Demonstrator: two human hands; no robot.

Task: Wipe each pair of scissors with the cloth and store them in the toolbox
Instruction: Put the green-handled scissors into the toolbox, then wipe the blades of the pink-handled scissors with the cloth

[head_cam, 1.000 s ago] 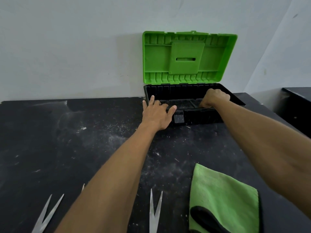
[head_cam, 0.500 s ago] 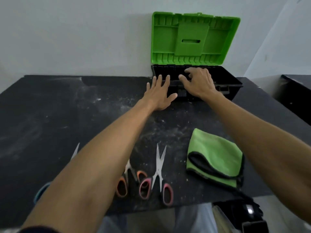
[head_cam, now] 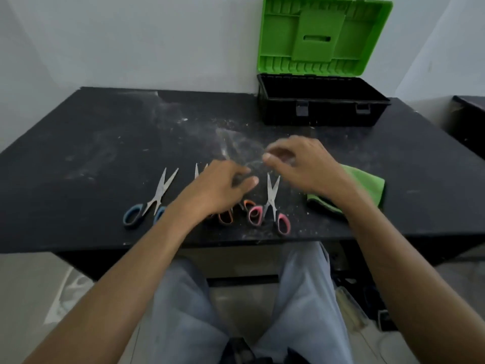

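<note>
Three pairs of scissors lie along the front of the black table (head_cam: 78,143): blue-handled scissors (head_cam: 151,203) at the left, orange-handled scissors (head_cam: 236,211) partly hidden under my left hand, and pink-handled scissors (head_cam: 270,206). My left hand (head_cam: 220,190) hovers over the orange pair, fingers loosely curled and empty. To the right, my right hand (head_cam: 299,164) is blurred, fingers bent, holding nothing, just left of the folded green cloth (head_cam: 367,185). The toolbox (head_cam: 322,101), black with its green lid raised, stands at the back right against the wall.
White dust and scratches mark the table's middle. A second dark surface (head_cam: 469,119) sits at the far right. My legs in light trousers show below the table's front edge, with dark items on the floor at the right.
Both hands have pulled back from the toolbox's front rim to the near part of the table, above the scissors. The view has tilted down and back, showing the front edge and my legs.
</note>
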